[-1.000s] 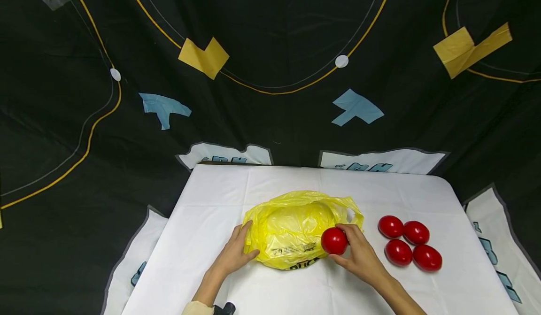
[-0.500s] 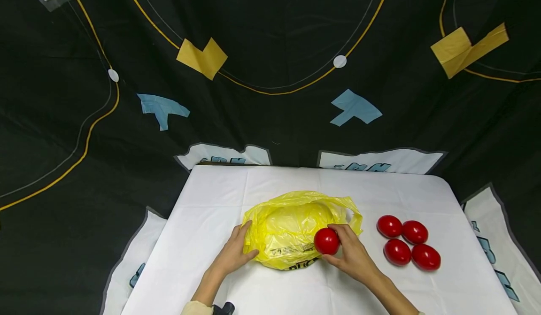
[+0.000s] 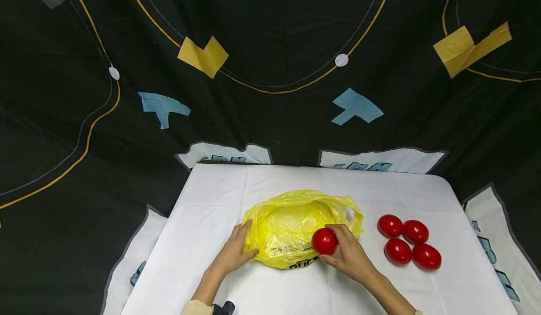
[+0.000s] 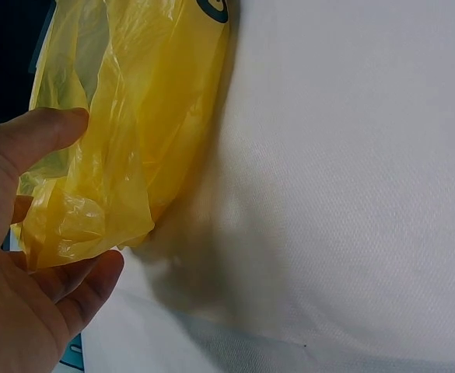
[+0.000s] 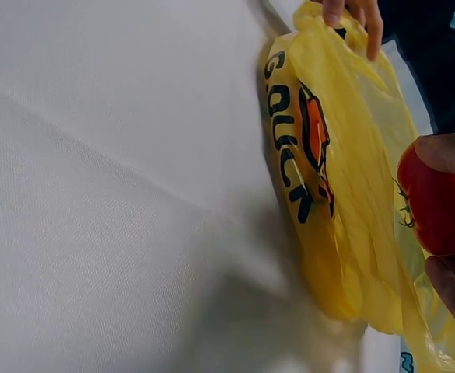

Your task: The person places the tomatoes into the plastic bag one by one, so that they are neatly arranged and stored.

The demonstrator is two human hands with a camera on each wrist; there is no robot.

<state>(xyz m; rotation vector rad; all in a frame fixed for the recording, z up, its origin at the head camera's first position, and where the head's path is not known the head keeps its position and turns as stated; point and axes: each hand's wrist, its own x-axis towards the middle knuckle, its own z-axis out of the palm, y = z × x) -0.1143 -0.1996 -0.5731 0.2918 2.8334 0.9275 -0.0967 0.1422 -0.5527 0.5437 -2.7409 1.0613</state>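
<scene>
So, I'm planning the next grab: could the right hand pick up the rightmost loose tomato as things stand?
Probably not yet: the right hand grips another tomato. If that were put down, likely yes; the rightmost loose tomato lies uncovered, with space on its right.

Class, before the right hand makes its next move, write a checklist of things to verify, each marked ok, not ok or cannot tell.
1. Right hand grips the tomato: ok, thumb on one side.
2. Left hand holds the side of the bag: ok.
3. Bag's mouth open: ok, it gapes in the head view.
4. Tomato wholly inside the bag: not ok, it shows in front of the bag's near right edge.
5. Four loose tomatoes out of the way: ok, they sit grouped on the table, right of the right hand.
6. Bag's bottom free of other items: cannot tell.
</scene>
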